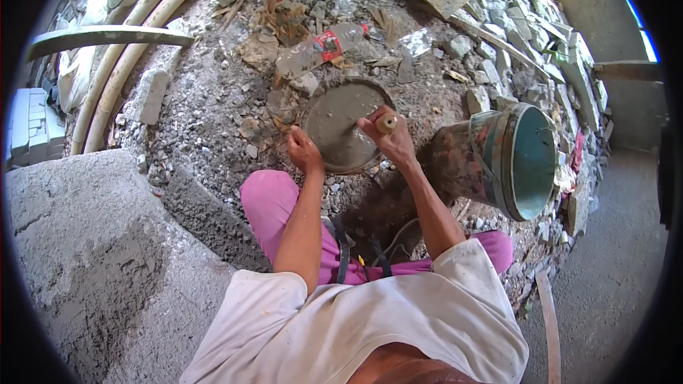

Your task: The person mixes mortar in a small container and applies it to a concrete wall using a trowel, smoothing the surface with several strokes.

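Two long, curved, tan poles [117, 75] lie to the far left of the round, shallow pan [341, 170]. One rough grey concrete slab [85, 199] lies left of the pan, on its near side. Left hand [304, 151]: fingers curled, located at the pan's near-left rim; whether it grips the rim cannot be told. Clear plastic bottle with red label [313, 55]: lies on grey stone rubble [213, 99], just beyond the pan. Wet grey mortar [329, 114]: contained in the pan. Right hand [395, 144]: clasped around a rounded tan handle [386, 124] over the pan's right side, handle end facing up. Mortar-stained bucket with pale teal interior [537, 163]: tilted on its side, right of the pan, mouth facing away.
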### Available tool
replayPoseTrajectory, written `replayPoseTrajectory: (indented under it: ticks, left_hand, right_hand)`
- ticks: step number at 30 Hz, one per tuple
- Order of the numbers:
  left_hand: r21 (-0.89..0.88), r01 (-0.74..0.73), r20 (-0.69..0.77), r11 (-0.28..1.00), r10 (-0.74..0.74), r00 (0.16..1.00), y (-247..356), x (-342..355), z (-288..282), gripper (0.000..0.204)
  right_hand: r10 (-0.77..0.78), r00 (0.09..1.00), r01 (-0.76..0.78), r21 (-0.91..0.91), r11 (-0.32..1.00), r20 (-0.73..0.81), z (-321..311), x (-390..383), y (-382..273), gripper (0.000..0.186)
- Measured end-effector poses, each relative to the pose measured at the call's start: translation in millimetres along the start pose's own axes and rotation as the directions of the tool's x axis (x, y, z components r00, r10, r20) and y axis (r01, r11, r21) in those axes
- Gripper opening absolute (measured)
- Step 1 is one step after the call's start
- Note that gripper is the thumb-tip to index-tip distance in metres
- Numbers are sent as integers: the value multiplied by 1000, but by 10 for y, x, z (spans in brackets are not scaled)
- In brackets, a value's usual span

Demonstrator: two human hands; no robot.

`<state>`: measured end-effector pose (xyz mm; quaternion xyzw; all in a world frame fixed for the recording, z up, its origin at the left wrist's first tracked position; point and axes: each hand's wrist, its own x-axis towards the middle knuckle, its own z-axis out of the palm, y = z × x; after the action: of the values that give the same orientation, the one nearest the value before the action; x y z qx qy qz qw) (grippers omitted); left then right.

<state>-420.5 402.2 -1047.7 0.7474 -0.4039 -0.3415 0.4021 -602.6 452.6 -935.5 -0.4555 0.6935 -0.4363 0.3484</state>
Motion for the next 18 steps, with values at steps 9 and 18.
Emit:
replayPoseTrajectory:
  ticks: [9,18]
  left_hand:
    - [26,65,-32,998,-65,997,46,-10,23,51]
    - [-92,-16,-24,996,14,1000,17,35,-13,56]
  right_hand:
    - [17,849,294,498,816,-528,148,740,-498,28]
    - [87,880,166,474,865,-467,299,199,-12,22]
